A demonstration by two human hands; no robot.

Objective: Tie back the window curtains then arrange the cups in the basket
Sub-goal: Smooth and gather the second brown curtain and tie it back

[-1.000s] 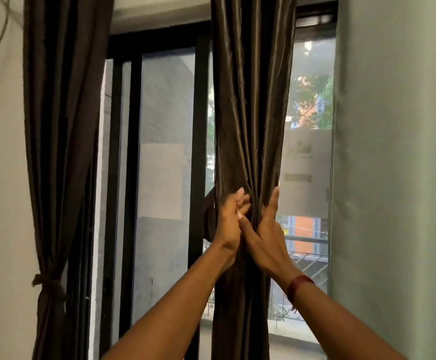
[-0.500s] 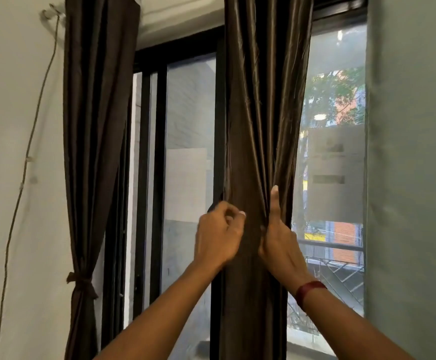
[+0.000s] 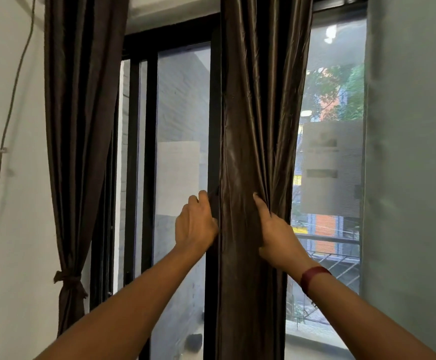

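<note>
With the left curtain (image 3: 81,113) tied back by the wall (image 3: 6,229), a person's left hand (image 3: 195,226) and right hand (image 3: 276,233) grip opposite edges of the loose right curtain (image 3: 259,100) before the window (image 3: 181,113), fingers (image 3: 203,197) curled into its folds, gathering it for a tie that likely comes next.

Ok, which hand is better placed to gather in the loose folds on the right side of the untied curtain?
Right. The right hand grips those folds of the untied curtain where they fan out; the left hand holds its opposite, left edge and would probably have to cross over.
</note>
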